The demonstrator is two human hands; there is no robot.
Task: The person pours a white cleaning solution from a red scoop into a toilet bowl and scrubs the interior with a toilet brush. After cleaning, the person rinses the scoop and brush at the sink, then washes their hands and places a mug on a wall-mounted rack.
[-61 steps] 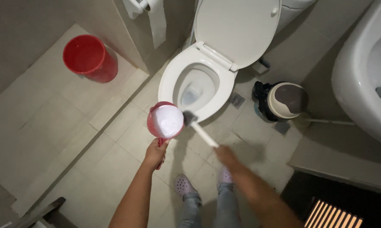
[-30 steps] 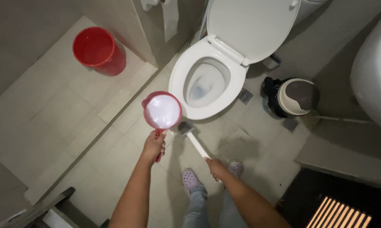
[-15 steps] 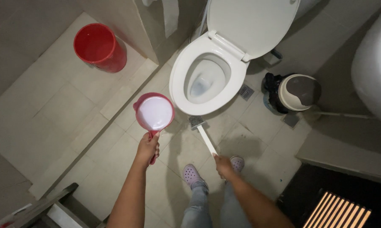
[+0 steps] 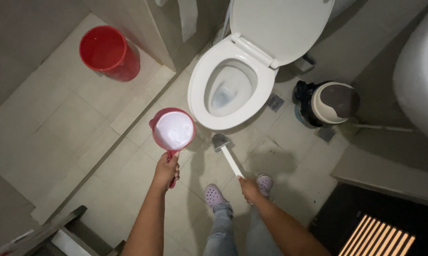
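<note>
Dipper (image 4: 173, 130) in my left hand (image 4: 166, 169), fingers wrapped tight round its red handle, held out over the floor tiles (image 4: 81, 123) w/ the scoop level. It's red-pink outside, pale inside; can't tell if there's water in it. It hangs just left of the toilet (image 4: 230, 87), a bit below the bowl's front rim, not touching it.

Brush (image 4: 225, 154) in my right hand (image 4: 248, 188), closed fist round the top end of the white handle. Handle slants up and left from my fist; dark bristle head sits at the floor just in front of the toilet's rim, b/w the dipper and the bowl. Looks like it's touching the tiles, though I can't be sure. Tiles round the head look wet and streaky.

Toilet seat is down, lid up against the back, some bluish water in the bowl. Floor drain (image 4: 274, 102) sits right of the bowl, near the base.

Red bucket (image 4: 109, 52) stands upright far left on a raised tiled step, well apart from both hands. Small bin (image 4: 330, 102) w/ a dome lid and black liner stands right of the toilet. Sink (image 4: 420, 85) edge shows at far right. Dark mat (image 4: 365, 232) w/ a striped patch lies bottom right.

My feet in lilac clogs (image 4: 214, 194) are planted b/w my arms, just under the brush hand, jeans (image 4: 233, 232) below.
</note>
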